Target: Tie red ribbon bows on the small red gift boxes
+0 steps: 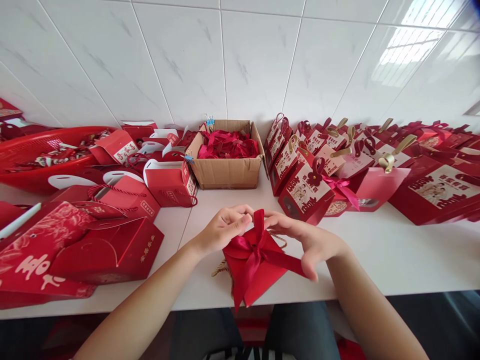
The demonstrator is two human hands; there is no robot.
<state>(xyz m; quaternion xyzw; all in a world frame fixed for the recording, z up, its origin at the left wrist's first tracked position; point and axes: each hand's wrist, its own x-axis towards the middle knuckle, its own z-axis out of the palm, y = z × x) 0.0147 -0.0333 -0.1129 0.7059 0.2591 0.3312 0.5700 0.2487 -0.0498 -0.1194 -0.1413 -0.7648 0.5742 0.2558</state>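
Note:
A red gift box (268,277) lies near the front of the white table, with gold twisted cord showing at its sides. Shiny red ribbon (256,252) is tied in a bow across its top. My left hand (228,227) rests at the box's back left edge, thumb and fingers slightly apart beside the ribbon's raised loop. On the other side of that loop, my right hand (305,237) reaches in with its fingers stretched out; its thumb points down by the end of a ribbon tail. Some fingertips are hidden behind the box and ribbon.
Behind the box stands a cardboard carton (227,172) full of dark red ribbons. Red boxes with cord handles (170,182) crowd the left, by a red plastic basket (22,172). Finished-looking gift boxes (305,192) fill the right. A tiled wall (180,60) rises behind.

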